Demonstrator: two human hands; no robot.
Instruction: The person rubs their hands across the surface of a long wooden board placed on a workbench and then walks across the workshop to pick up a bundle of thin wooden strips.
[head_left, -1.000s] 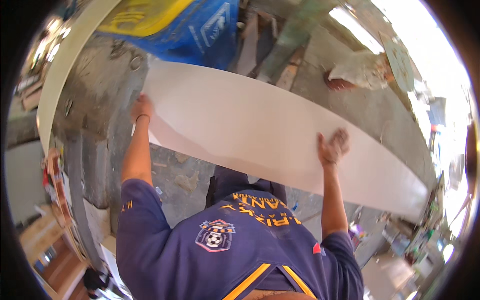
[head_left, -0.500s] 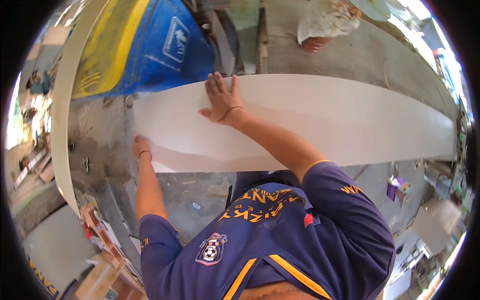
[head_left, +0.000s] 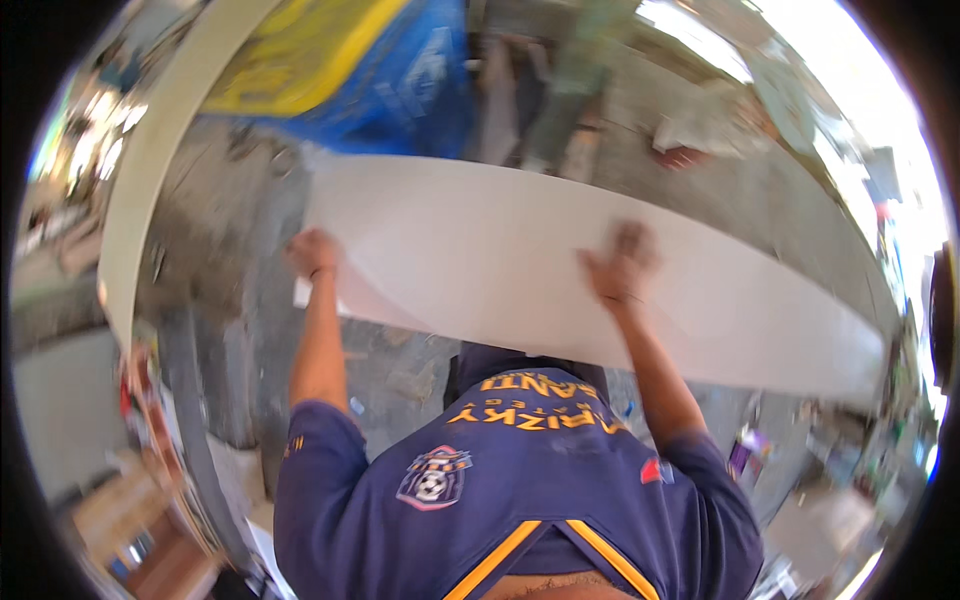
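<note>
my left hand grips the near left corner of a large white panel, fingers curled over its edge, wrist bent back toward me. my right hand lies flat on top of the same panel, palm down and fingers spread toward the far edge, blurred enough that i cannot tell whether any fingertip hooks the board. the white panel stretches across the middle of my view, from my left hand out to the far right, its long edges bowed by the lens, held level above a grey concrete floor. just under its near edge my dark blue shirt with orange trim fills the lower part of the frame. beyond the panel's far left corner sits a blue and yellow tarp, touching nothing i hold. a second pale board curves up the left side, well apart from the panel. behind the panel's far edge another person stands on the floor in greenish trousers, only the legs showing, too blurred to tell more. to the lower left, wooden offcuts lie near a wall.
</note>
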